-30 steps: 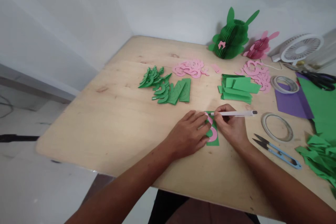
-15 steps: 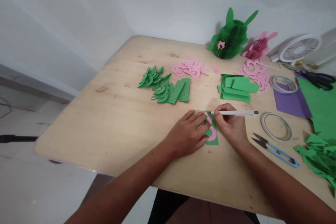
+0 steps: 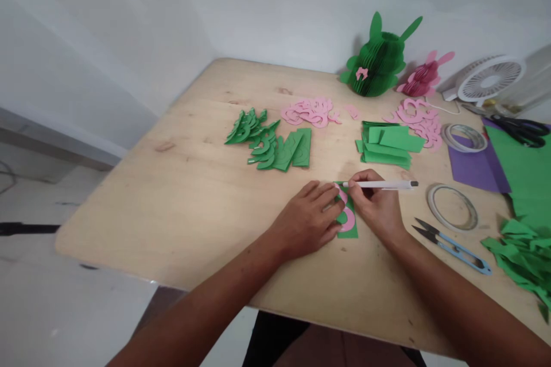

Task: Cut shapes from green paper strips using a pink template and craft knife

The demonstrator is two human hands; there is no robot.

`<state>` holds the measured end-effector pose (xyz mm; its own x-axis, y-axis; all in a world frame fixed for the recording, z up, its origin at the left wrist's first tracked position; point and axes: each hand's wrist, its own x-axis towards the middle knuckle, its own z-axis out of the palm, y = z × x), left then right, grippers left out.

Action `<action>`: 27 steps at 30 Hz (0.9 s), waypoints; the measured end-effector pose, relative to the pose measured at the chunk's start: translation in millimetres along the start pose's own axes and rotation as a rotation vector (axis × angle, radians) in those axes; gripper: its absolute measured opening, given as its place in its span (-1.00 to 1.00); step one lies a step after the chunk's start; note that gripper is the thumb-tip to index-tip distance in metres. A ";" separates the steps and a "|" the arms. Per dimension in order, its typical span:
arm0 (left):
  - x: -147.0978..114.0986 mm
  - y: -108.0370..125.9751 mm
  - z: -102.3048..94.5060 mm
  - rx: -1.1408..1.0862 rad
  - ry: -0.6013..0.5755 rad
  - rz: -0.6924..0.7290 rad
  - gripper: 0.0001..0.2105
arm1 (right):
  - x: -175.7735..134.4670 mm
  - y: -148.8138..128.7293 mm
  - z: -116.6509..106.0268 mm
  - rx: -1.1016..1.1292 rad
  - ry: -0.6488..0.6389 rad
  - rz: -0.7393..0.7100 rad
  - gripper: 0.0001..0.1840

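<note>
A small green paper strip (image 3: 349, 234) lies on the table near its front, with a pink curved paper cutout (image 3: 348, 220) on top of it. My left hand (image 3: 307, 218) lies flat with fingers spread, pressing the cutout and the strip's left side. In my right hand (image 3: 379, 209) is a white pen (image 3: 387, 184), pinched near its tip and held almost level. The pen tip is at the upper edge of the cutout, over the green paper. Part of the cutout is hidden under my left fingers.
Green cut pieces (image 3: 262, 146), pink cutouts (image 3: 312, 112) and stacked green strips (image 3: 387, 143) lie beyond my hands. To the right are a tape roll (image 3: 431, 215), thread snips (image 3: 456, 251) and green scraps (image 3: 523, 258). A green paper rabbit (image 3: 374, 69) and white fan (image 3: 491, 80) stand at the back.
The pen and my right hand have shifted very slightly left along the cutout's upper edge. My left hand stays in place on the paper.
</note>
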<state>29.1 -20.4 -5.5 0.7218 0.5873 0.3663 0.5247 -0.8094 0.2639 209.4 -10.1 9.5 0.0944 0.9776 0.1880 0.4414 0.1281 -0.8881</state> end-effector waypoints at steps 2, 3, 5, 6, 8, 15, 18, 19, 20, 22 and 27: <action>-0.2 0.0 0.3 0.001 0.009 0.003 -0.70 | 0.1 0.5 -0.1 0.001 -0.004 0.003 -0.92; -0.3 -0.1 0.4 0.001 0.013 0.004 -0.70 | 0.1 0.5 -0.2 0.002 -0.005 0.005 -0.92; -0.3 -0.3 0.6 -0.001 0.015 0.007 -0.70 | -0.1 0.0 -0.6 0.003 -0.004 0.008 -0.92; -0.3 -0.4 0.6 -0.002 0.013 0.007 -0.70 | -0.3 -0.4 -0.8 0.001 -0.005 0.009 -0.92; -0.1 -0.5 0.5 -0.003 0.006 0.006 -0.70 | -0.7 -1.6 -1.3 -0.007 -0.007 0.009 -0.91; 0.4 -0.4 -0.3 -0.012 -0.006 0.000 -0.71 | -0.7 -4.3 -2.3 -0.030 0.001 0.007 -0.91; 0.4 -0.5 -0.3 -0.010 -0.013 0.002 -0.71 | -0.5 -4.5 -2.1 -0.042 0.006 0.010 -0.91; 0.4 -0.5 -0.3 -0.009 -0.015 0.001 -0.71 | -0.4 -4.5 -1.9 -0.044 0.007 0.009 -0.91; 0.4 -0.5 -0.3 -0.009 -0.014 -0.002 -0.71 | -0.3 -4.4 -1.6 -0.044 0.007 0.007 -0.91; 0.5 -0.4 -0.4 -0.007 -0.012 -0.004 -0.71 | -0.1 -4.1 -0.9 -0.038 0.008 0.000 -0.91; 0.8 -0.4 -0.8 -0.006 -0.019 -0.001 -0.72 | 0.2 -1.3 0.9 -0.036 0.012 -0.001 -0.91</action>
<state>29.1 -19.6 -4.6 0.7297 0.5878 0.3494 0.5227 -0.8089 0.2693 208.1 -10.0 10.3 0.1050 0.9754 0.1938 0.4731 0.1224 -0.8724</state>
